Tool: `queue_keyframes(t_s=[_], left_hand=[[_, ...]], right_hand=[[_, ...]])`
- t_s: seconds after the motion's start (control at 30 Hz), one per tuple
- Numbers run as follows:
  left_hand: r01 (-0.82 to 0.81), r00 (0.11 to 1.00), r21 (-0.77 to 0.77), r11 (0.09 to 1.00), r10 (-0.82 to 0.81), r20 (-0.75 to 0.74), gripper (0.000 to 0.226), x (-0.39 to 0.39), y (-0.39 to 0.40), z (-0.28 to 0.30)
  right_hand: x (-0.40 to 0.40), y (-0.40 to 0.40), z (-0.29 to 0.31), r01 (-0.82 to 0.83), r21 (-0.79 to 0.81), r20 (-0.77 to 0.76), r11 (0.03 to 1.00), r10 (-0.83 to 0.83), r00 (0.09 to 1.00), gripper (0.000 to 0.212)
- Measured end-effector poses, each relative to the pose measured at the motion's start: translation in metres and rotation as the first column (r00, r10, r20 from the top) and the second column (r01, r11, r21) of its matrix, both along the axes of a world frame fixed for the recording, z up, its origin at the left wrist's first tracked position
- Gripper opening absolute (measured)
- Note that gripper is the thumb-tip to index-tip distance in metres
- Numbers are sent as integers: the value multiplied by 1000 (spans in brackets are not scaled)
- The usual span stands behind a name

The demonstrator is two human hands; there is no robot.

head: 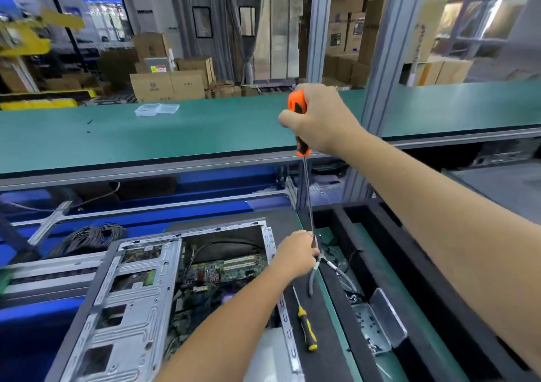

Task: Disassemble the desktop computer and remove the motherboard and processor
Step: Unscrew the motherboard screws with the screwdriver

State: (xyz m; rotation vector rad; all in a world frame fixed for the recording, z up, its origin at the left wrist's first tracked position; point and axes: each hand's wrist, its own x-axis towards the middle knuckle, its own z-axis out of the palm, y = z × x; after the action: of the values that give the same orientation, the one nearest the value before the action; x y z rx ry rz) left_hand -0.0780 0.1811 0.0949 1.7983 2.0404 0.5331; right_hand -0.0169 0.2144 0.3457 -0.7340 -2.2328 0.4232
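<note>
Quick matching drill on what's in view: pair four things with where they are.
1. orange screwdriver
2. yellow screwdriver
3. clear box
4. motherboard

a. on the green shelf
b. inside the open case
c. lying on the black mat
d. held in both hands

Pairs: 1-d, 2-c, 3-a, 4-b

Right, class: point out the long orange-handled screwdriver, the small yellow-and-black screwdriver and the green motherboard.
Long orange-handled screwdriver [296, 108]: head view, on its handle top.
Small yellow-and-black screwdriver [306, 327]: head view, mid-handle.
Green motherboard [231, 269]: head view, near the slots.
</note>
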Motion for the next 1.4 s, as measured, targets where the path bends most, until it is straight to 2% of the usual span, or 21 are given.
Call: queue_keyframes(t_s=[0.13,0.3,0.57,0.63,0.73,0.87,0.93,1.0,1.13,1.23,1.4], left_hand=[[33,999,-144,989,-36,-22,16,37,23,-22],[65,995,-290,955,-84,-52,21,91,43,-62],[9,996,-416,909,-47,-80,24,148,42,-124],[18,978,-415,910,-103,-184,25,155,43,-134],[-10,897,-378,926,-159,-413,23,164,45,-144],[22,825,-410,912,-248,-508,13,173,51,-150],[78,817,-463,883,-323,-478,16,176,55,-158],[75,838,-491,868,-321,-441,22,181,57,-164],[34,934,-514,857,-211,-289,32,188,67,-174],[-8,990,-490,872,-62,-126,29,193,71,-184],[-40,999,-457,889,49,8,23,198,74,-193]], right_hand=[[52,30,-28,41,-86,49,995,-37,998,33],[113,63,-77,-3,-222,114,975,29,993,33],[169,78,-151,-50,-272,137,961,90,986,33],[177,79,-162,-55,-277,153,959,100,983,31],[187,81,-176,-62,-289,133,955,104,986,28],[203,84,-193,-73,-287,59,955,94,994,23],[210,86,-201,-81,-294,35,953,95,995,22],[215,86,-211,-84,-304,47,949,103,994,22],[221,88,-229,-78,-325,85,943,111,990,23],[222,90,-240,-72,-338,100,938,112,989,23],[222,93,-250,-64,-338,119,939,110,987,24]])
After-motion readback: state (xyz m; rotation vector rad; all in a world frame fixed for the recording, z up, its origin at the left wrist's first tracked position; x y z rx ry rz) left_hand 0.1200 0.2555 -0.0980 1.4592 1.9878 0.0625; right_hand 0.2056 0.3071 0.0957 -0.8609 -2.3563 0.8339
